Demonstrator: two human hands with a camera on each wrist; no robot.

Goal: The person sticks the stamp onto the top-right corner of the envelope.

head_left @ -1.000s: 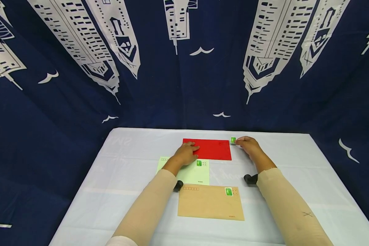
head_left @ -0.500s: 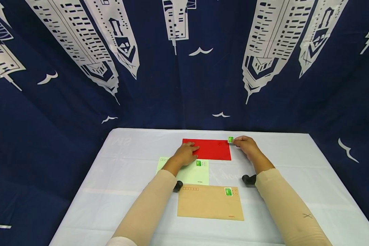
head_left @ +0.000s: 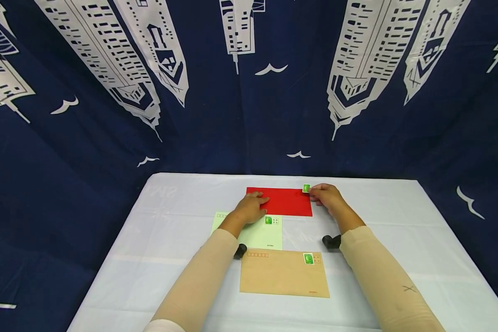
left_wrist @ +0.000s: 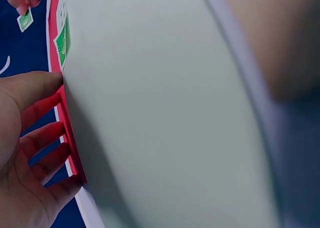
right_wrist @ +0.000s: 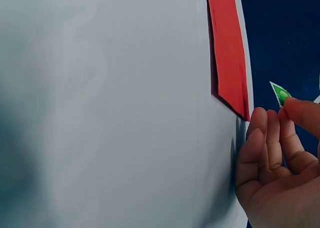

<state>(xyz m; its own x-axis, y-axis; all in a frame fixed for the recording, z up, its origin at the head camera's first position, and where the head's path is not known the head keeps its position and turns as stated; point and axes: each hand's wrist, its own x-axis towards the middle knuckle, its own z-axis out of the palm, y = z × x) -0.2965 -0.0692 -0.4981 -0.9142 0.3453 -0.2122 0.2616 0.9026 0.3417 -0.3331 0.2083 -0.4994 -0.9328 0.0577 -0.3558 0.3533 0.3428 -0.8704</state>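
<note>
A red envelope (head_left: pixel 288 203) lies flat near the far side of the table. My left hand (head_left: pixel 250 208) rests on its left part with spread fingers, which also show touching the red paper in the left wrist view. Between thumb and forefinger, my right hand (head_left: pixel 329 195) pinches a small green postage stamp (head_left: pixel 306 188) by its edge. The stamp is over the envelope's upper right corner; in the right wrist view the stamp (right_wrist: pixel 280 93) appears held above the surface, apart from the red envelope (right_wrist: pixel 230 53).
A pale green envelope (head_left: pixel 261 235) with a green stamp lies nearer, partly under my left arm. Closer still is a brown envelope (head_left: pixel 284 274), also bearing a green stamp. Everything lies on a white-covered table (head_left: pixel 157 221) before a dark blue printed curtain (head_left: pixel 216 124).
My right hand has moved left with the stamp, from beside the red envelope to over its upper right corner. The left hand has stayed in place on the envelope.
</note>
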